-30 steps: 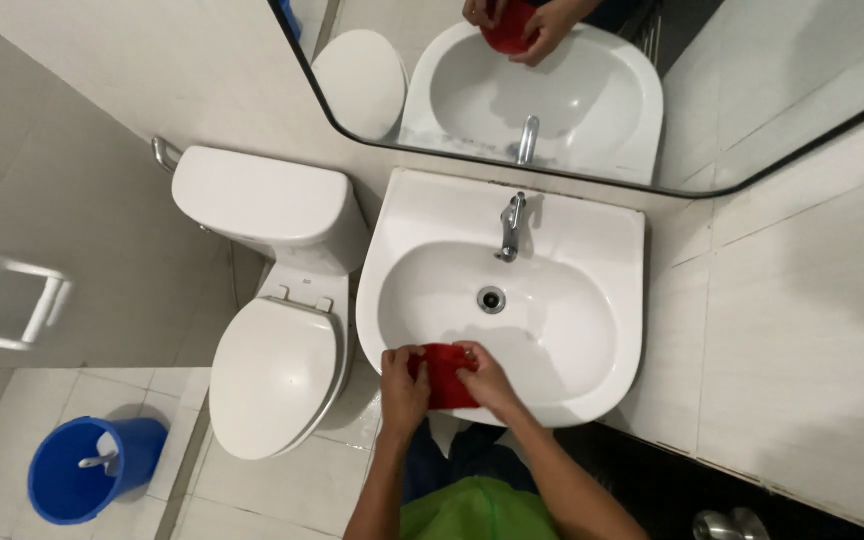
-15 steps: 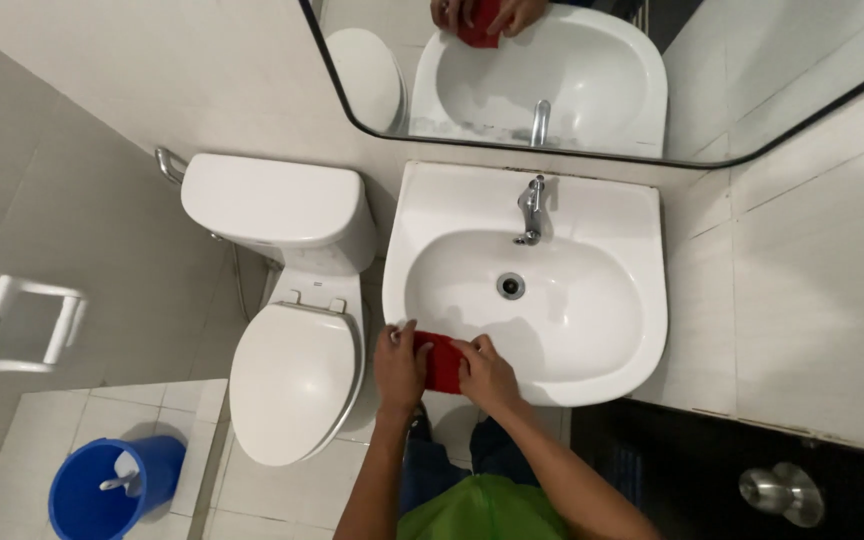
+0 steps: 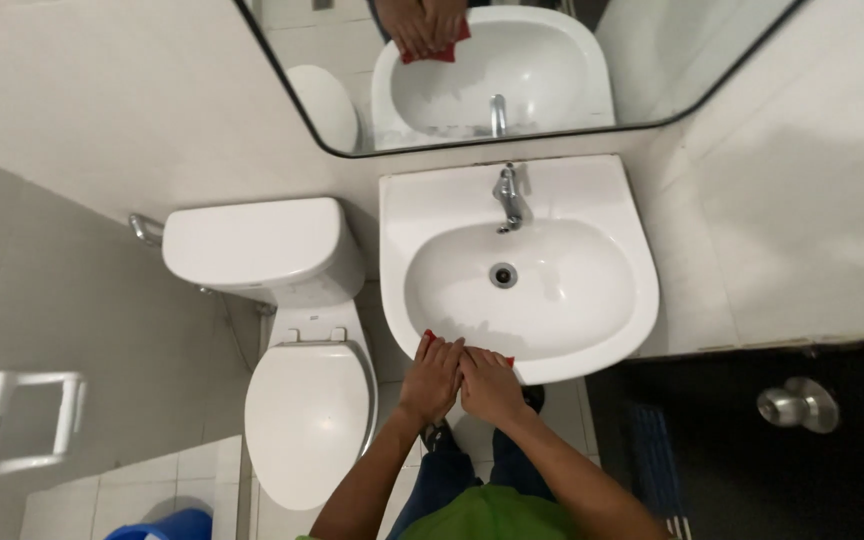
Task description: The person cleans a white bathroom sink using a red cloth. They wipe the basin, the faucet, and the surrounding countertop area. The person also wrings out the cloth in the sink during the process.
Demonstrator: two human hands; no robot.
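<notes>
Both my hands press side by side on a red cloth [image 3: 429, 337] at the front rim of the white wash basin [image 3: 592, 300]. My left hand [image 3: 432, 378] covers the cloth's left part, and my right hand [image 3: 489, 384] covers its right part. Only small red corners of the cloth show past my fingers. The mirror [image 3: 512, 60] above reflects the same hands and the cloth.
A chrome tap [image 3: 507, 195] stands at the basin's back and a drain [image 3: 503, 275] sits in the bowl. A white toilet [image 3: 297, 330] with shut lid stands to the left, a blue bucket [image 3: 167, 526] at bottom left, a dark door with a round knob [image 3: 798, 403] at right.
My hands and the red cloth have slid from inside the bowl's front onto the front rim. The view has tilted, so the bucket has mostly left the frame.
</notes>
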